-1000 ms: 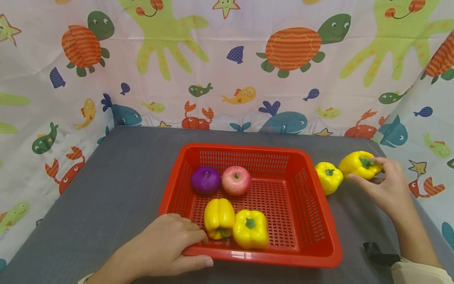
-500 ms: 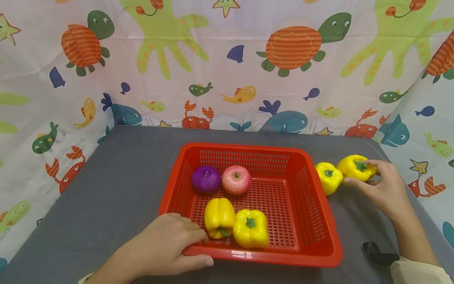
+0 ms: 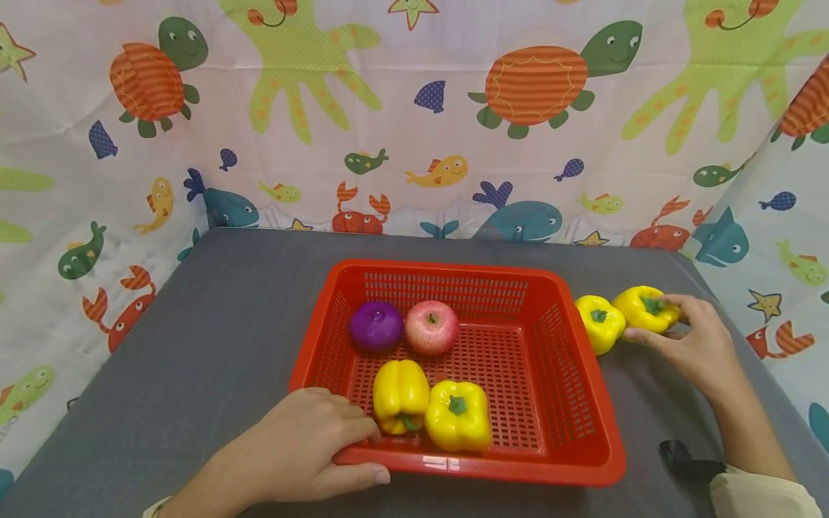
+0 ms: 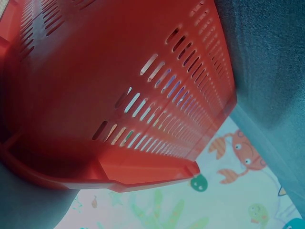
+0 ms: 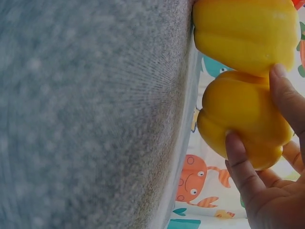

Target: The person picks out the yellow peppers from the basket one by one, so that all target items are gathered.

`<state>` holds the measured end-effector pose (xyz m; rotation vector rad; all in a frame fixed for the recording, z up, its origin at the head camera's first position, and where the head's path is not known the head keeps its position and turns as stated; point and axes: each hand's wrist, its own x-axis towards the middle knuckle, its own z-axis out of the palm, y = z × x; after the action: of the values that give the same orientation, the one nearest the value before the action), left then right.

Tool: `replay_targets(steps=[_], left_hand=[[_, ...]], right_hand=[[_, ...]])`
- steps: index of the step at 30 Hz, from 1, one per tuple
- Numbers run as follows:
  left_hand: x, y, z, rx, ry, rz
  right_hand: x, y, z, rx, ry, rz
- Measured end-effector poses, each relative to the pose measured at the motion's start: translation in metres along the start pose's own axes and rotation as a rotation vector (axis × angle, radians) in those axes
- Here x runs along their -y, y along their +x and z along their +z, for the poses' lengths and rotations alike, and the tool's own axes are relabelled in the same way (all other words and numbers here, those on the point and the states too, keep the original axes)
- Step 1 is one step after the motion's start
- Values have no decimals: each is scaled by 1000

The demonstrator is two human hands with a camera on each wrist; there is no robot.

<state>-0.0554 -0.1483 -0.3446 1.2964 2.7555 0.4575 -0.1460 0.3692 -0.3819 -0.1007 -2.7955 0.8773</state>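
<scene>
My left hand [image 3: 311, 447] grips the near-left corner of the red basket [image 3: 512, 471], fingers over the rim and thumb along the outside. In the left wrist view, the slotted basket wall [image 4: 119, 62] fills much of the picture. To the right of the basket, my right hand [image 3: 696, 349] holds a yellow bell pepper [image 3: 641, 311] between thumb and fingers. Another yellow bell pepper [image 3: 600, 327] stands between it and the basket's right side. In the right wrist view, the held pepper [image 5: 243, 112] appears right beside this other pepper [image 5: 245, 33].
Inside the basket are a purple round vegetable [image 3: 376, 327], a red apple [image 3: 431, 329] and two yellow bell peppers [image 3: 401, 396]. A black strap-like piece [image 3: 689, 464] lies by the right sleeve. The grey table [image 3: 194, 345] backs onto a printed curtain [image 3: 401, 108].
My right hand has moved left and slightly down with the bell pepper, bringing it up to the other pepper outside the basket. My left hand and the basket stay put.
</scene>
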Motion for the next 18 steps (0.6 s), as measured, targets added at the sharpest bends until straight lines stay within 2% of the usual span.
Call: replay_targets(steps=[8,18], left_hand=[[0,0,0,11,2,-6],[0,-1,0,5,0,-2]], right_hand=[[2,-2,-2,93,19,4],[2,-1,-7,103,13,-45]])
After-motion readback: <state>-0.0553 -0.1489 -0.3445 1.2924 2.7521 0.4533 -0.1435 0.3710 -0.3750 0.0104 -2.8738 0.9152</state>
